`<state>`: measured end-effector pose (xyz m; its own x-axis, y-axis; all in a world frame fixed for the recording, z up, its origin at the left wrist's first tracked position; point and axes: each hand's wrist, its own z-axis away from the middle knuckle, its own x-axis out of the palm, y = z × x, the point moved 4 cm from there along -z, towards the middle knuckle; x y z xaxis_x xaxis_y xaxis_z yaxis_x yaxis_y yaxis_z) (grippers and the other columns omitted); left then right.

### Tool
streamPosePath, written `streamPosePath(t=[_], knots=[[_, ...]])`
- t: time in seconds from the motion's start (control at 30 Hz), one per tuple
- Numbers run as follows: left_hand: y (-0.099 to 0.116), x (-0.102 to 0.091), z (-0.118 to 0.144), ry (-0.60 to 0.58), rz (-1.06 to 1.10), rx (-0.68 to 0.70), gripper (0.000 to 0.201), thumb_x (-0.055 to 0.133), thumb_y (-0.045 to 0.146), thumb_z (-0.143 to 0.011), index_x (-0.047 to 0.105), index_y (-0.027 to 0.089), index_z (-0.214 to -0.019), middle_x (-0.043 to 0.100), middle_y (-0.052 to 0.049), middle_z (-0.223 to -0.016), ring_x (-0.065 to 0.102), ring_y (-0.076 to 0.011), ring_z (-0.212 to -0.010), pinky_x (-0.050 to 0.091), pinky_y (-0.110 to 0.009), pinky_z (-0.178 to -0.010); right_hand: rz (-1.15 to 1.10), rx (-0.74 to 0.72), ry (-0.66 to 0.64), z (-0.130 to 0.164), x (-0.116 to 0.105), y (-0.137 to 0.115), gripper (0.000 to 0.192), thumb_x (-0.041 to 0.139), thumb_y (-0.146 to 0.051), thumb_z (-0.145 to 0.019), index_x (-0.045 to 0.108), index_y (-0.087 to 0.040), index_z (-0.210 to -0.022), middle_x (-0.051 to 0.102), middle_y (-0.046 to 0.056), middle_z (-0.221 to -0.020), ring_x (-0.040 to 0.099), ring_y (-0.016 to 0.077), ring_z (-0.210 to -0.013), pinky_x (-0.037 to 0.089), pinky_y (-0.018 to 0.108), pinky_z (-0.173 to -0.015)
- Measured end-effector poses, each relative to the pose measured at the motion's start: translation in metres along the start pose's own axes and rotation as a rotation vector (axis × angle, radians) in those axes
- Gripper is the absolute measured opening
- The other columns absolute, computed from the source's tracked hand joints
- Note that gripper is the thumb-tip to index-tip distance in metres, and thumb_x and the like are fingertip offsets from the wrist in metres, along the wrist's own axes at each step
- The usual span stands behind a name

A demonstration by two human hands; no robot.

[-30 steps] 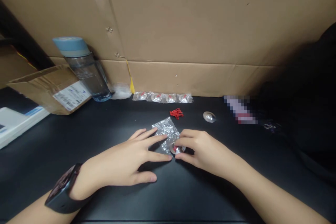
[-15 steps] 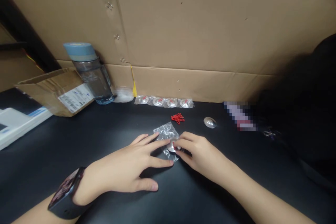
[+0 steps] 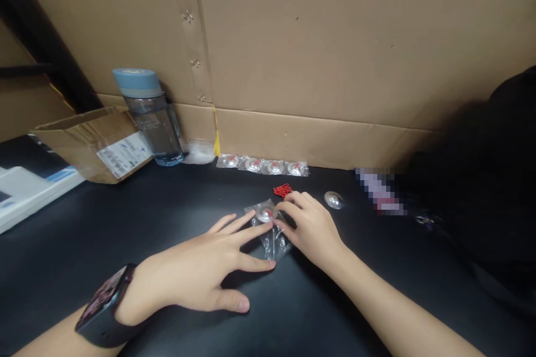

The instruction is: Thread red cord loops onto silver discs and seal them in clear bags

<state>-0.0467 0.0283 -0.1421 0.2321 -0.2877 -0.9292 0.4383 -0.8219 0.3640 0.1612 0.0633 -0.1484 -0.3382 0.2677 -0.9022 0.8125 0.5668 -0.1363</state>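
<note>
Head view: a black table (image 3: 125, 223) is seen, backed by a cardboard wall (image 3: 335, 56). The left hand (image 3: 196, 273) is laid flat on the table with fingers spread and nothing clasped; its index and middle fingertips are pressed on a clear plastic bag (image 3: 272, 237) lying at mid-table. A dark watch (image 3: 103, 307) is worn on that wrist. The right hand (image 3: 312, 226) is placed just right of the bag, its fingertips brought together at a small round silver disc (image 3: 266, 212) with a red mark, which sits at the bag's far end; whether the disc is inside the bag or on top of it cannot be told, nor whether it is truly pinched or only touched. A red cord bundle (image 3: 283, 190) is found just beyond the right hand's fingers. A second silver disc (image 3: 334, 199) is lying apart to the right. Four bagged discs (image 3: 263, 165) are lined in a row against the foot of the wall. A bottle (image 3: 151, 117) with a blue lid is standing upright at the left, beside a cardboard box (image 3: 92, 142). A white device (image 3: 29, 195) is noted at the left edge. A dark shape at the right is too blurred to be identified.
</note>
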Motion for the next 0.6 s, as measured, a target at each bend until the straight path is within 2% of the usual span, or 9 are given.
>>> streamPosePath(t=[0.1, 0.2, 0.3, 0.4, 0.47, 0.6], knots=[[-0.002, -0.006, 0.000, -0.011, 0.030, 0.016, 0.059, 0.074, 0.054, -0.083, 0.057, 0.047, -0.140, 0.029, -0.002, -0.166, 0.020, -0.0399, -0.153, 0.026, -0.063, -0.120, -0.039, 0.046, 0.008, 0.000, 0.004, -0.001, 0.013, 0.059, -0.024, -0.096, 0.070, -0.023, -0.104, 0.067, 0.007, -0.102, 0.058, 0.0207, -0.089, 0.048, 0.033, -0.076], [0.001, -0.016, -0.005, -0.004, 0.048, 0.044, 0.043, 0.071, 0.042, -0.088, 0.065, 0.044, -0.130, 0.040, 0.000, -0.161, 0.028, -0.0341, -0.152, 0.027, -0.054, -0.122, -0.145, 0.031, -0.013, 0.002, 0.002, -0.002, 0.016, 0.064, -0.024, -0.092, 0.070, -0.023, -0.107, 0.067, 0.006, -0.104, 0.060, 0.0211, -0.092, 0.050, 0.034, -0.081], [0.000, -0.022, -0.011, 0.095, 0.074, 0.006, 0.038, 0.063, 0.021, -0.088, 0.065, 0.033, -0.124, 0.053, -0.003, -0.148, 0.042, -0.0264, -0.143, 0.034, -0.042, -0.118, -0.325, 0.009, -0.055, 0.005, -0.003, -0.001, 0.025, 0.070, -0.033, -0.089, 0.068, -0.024, -0.113, 0.066, 0.005, -0.107, 0.062, 0.0212, -0.097, 0.051, 0.034, -0.086], [-0.011, -0.021, -0.018, 0.249, 0.022, -0.120, 0.036, 0.056, 0.010, -0.084, 0.062, 0.026, -0.116, 0.060, -0.005, -0.132, 0.052, -0.0227, -0.128, 0.039, -0.037, -0.110, -0.440, 0.078, -0.040, 0.006, -0.006, 0.006, 0.017, 0.054, -0.029, -0.100, 0.067, -0.024, -0.109, 0.065, 0.004, -0.104, 0.063, 0.0179, -0.095, 0.051, 0.031, -0.083], [-0.021, -0.015, -0.022, 0.298, -0.038, -0.191, 0.029, 0.059, 0.014, -0.085, 0.062, 0.025, -0.112, 0.061, -0.005, -0.125, 0.054, -0.0226, -0.121, 0.039, -0.038, -0.105, -0.425, 0.095, -0.020, 0.007, -0.005, 0.011, 0.023, 0.046, -0.017, -0.101, 0.066, -0.024, -0.109, 0.064, 0.004, -0.106, 0.062, 0.0171, -0.094, 0.050, 0.030, -0.083], [-0.030, -0.008, -0.028, 0.310, -0.098, -0.242, 0.021, 0.070, 0.034, -0.087, 0.065, 0.025, -0.105, 0.062, -0.005, -0.120, 0.055, -0.0241, -0.113, 0.038, -0.040, -0.100, -0.315, 0.044, -0.040, 0.009, 0.002, 0.016, 0.020, 0.060, -0.012, -0.092, 0.066, -0.023, -0.106, 0.063, 0.005, -0.111, 0.058, 0.0197, -0.099, 0.050, 0.032, -0.085]])
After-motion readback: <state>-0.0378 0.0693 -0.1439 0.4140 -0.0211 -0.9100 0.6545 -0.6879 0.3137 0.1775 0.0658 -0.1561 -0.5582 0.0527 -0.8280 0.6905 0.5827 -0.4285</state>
